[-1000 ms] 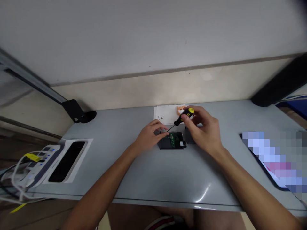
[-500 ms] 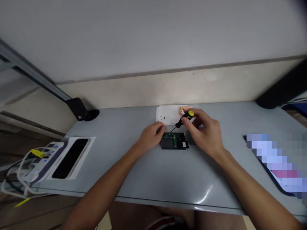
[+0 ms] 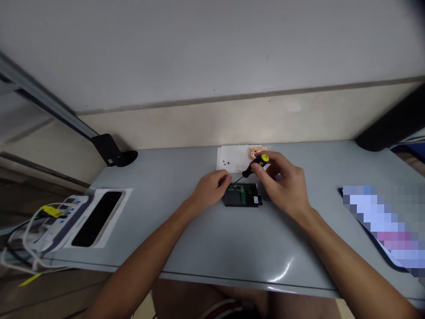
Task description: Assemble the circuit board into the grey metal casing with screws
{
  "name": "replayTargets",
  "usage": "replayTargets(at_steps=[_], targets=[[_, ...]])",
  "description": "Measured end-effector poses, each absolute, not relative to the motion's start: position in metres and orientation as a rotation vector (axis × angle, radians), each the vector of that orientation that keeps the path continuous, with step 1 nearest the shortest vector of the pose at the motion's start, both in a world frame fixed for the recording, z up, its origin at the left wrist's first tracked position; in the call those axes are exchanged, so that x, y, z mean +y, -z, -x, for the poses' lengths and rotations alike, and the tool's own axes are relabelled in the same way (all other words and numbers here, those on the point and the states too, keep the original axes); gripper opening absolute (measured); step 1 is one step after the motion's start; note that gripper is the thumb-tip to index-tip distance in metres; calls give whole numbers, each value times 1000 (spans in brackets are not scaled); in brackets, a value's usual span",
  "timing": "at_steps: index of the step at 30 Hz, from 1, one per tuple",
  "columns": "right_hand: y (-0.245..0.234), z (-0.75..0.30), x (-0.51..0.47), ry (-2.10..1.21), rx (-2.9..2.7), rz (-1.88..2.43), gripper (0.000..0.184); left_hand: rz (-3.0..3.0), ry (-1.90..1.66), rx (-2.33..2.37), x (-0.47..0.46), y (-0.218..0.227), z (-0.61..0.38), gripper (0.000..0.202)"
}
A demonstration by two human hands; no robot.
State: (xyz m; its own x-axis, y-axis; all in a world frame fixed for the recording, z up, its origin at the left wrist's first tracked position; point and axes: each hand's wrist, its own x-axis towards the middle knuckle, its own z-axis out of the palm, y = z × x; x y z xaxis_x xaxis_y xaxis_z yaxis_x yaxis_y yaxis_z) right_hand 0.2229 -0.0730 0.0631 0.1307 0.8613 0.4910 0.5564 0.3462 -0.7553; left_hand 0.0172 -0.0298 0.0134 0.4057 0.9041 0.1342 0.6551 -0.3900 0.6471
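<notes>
My right hand [image 3: 289,184] is closed round the black and yellow handle of a screwdriver [image 3: 255,167]. The slanting shaft points down and left, its tip at the upper left corner of a flat black device with a green circuit board [image 3: 243,194]. At that same corner is my left hand [image 3: 210,188], fingers curled and thumb pressed to the index finger. What sits in that pinch, if anything, is too small to make out. Just behind the device, several tiny dark bits like screws [image 3: 226,163] lie on white paper [image 3: 237,155].
An orange and white animal-faced item [image 3: 255,151] rests on the paper's right part. To the left are a dark phone [image 3: 97,219] on a white sheet and a power strip [image 3: 66,221] with tangled cables. A tablet-like screen [image 3: 381,230], blurred out, lies right. A wall borders the grey table [image 3: 229,248].
The view has shifted very slightly. The screwdriver tip and left fingertips stay at the device's upper left corner; the right hand keeps its grip with hardly any movement.
</notes>
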Motion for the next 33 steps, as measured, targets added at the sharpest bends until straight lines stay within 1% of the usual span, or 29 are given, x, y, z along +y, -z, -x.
replayTargets(at_steps=[20,24,29,32,33], targets=[[-64,-218,-74,-364,-1639,1300,23,-2152,-614,1285,-31,-14,-16,31],[-75,-212,-72,-453,-1720,1304,23,-2150,-615,1258,-31,-14,-17,29],[-89,-202,-56,-570,-1793,1270,14,-2152,-622,1280,-30,-14,-19,29],[-85,-189,-43,-695,-1741,1155,19,-2153,-610,1277,-30,-15,-19,30],[-82,-183,-40,-783,-1664,1073,17,-2151,-602,1273,-30,-15,-19,31]])
